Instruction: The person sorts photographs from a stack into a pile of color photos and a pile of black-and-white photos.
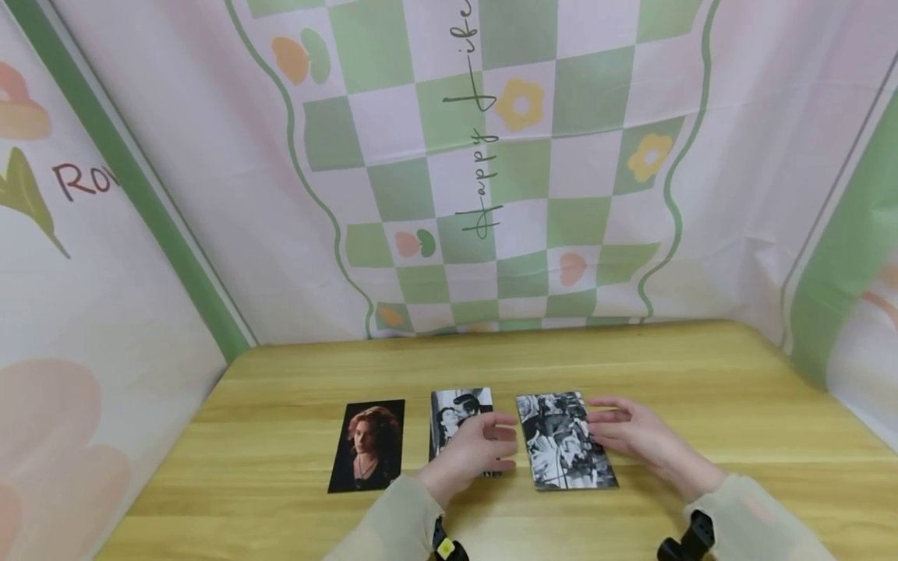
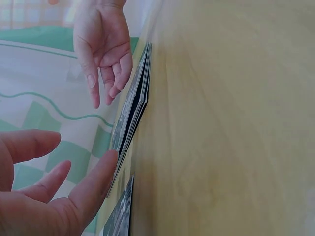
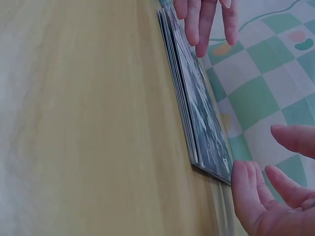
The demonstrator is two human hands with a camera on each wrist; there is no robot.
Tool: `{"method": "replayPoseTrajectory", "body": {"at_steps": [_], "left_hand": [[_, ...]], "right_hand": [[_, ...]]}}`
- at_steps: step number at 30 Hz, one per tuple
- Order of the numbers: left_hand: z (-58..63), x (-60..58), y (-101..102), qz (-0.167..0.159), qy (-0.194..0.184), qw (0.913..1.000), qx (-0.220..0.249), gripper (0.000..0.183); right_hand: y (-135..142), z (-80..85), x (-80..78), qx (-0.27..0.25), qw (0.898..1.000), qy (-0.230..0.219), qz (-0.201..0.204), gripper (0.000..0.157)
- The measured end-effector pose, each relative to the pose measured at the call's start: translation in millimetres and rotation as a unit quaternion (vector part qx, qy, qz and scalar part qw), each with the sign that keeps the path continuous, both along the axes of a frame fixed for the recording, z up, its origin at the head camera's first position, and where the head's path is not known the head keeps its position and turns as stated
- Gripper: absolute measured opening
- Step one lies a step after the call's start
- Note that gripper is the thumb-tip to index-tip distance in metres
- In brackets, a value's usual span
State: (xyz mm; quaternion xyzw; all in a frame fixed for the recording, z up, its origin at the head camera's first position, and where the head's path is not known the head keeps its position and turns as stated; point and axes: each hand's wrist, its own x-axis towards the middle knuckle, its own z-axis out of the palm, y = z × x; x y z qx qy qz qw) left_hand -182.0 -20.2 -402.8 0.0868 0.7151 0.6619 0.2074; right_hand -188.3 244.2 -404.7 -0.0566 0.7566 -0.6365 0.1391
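Note:
A small stack of black-and-white photo cards (image 1: pixel 564 444) lies face up on the table, several cards thick, with slightly uneven edges in both wrist views. My right hand (image 1: pixel 648 440) is at its right edge, fingers loosely extended; whether the fingertips touch the cards is hard to tell. My left hand (image 1: pixel 473 452) hovers over another black-and-white photo card (image 1: pixel 449 413) and hides part of it. Its fingers point toward the stack's left side and grip nothing. Farther left lies a colour photo card (image 1: pixel 368 448), a portrait on a dark background.
The light wooden table (image 1: pixel 295 374) ends at the back against a hanging cloth (image 1: pixel 522 179) with green checks and lettering. More patterned cloth (image 1: pixel 105 312) closes off the left side, and another panel (image 1: pixel 856 312) the right. A black wrist camera (image 1: pixel 691 538) sits on the right forearm.

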Motion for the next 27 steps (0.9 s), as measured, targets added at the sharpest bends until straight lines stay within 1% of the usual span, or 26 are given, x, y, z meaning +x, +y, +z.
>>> {"method": "replayPoseTrajectory", "body": {"at_steps": [5, 9, 17, 23, 27], "left_hand": [[0.9, 0.6, 3.4, 0.004, -0.01, 0.9999, -0.002, 0.04], [-3.1, 0.1, 5.9, 0.003, -0.014, 0.9998, 0.009, 0.039], [-5.4, 0.0, 11.9, 0.008, -0.013, 0.9995, 0.026, 0.038], [-6.0, 0.4, 11.3, 0.005, -0.022, 0.9992, 0.034, 0.036], [-6.1, 0.6, 11.1, 0.01, -0.032, 0.9988, 0.036, 0.034]], "right_hand": [[3.5, -2.8, 0.1, -0.011, 1.0, -0.007, 0.004, 0.065], [5.0, -5.1, 1.0, -0.017, 1.0, -0.012, 0.0, 0.065], [5.7, -4.8, 0.6, -0.005, 1.0, -0.009, -0.005, 0.061], [5.5, -6.3, 1.9, -0.005, 1.0, -0.007, -0.009, 0.061], [5.0, -7.9, 2.9, 0.001, 1.0, -0.004, -0.01, 0.061]]}}
